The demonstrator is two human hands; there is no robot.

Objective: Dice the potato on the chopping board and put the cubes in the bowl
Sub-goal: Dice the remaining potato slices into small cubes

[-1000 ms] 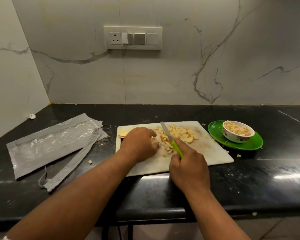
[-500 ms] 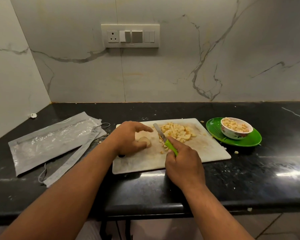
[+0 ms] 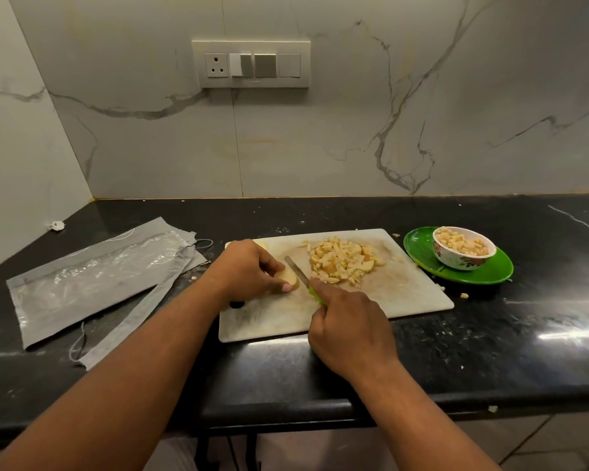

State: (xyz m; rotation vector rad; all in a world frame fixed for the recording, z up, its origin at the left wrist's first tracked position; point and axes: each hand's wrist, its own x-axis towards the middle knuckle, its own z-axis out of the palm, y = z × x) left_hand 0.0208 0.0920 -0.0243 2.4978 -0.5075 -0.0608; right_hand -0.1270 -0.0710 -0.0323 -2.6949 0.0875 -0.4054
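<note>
Change since earlier frames: a second ago the left hand lay over the cut pieces by the knife; half a second ago it had drawn back to a potato piece at the left of the board. It is on that piece now, with the knife blade closer to it.
Left hand (image 3: 249,270): fingers and thumb curled round the potato piece (image 3: 288,278), holding it down on the chopping board (image 3: 408,294). Forearm comes in from the lower left.
Right hand (image 3: 349,329): closed round the green handle of the knife (image 3: 301,273), index finger extended along the top. The blade points away from the person and lies just right of the held piece; contact between blade and potato cannot be told.
Diced pile (image 3: 344,261): loose cubes and strips heaped on the far middle of the board, right of the blade and apart from the held piece.
Bowl (image 3: 463,260): patterned, stands on the green plate (image 3: 490,275) right of the board, holds potato cubes nearly to the rim.
Strays: one cube (image 3: 463,295) on the black counter (image 3: 524,334) near the plate.
Counter, left side: grey plastic packaging (image 3: 92,280) lying flat, well apart from the board.
Wall: switch panel (image 3: 251,64) with a socket, above the counter.
</note>
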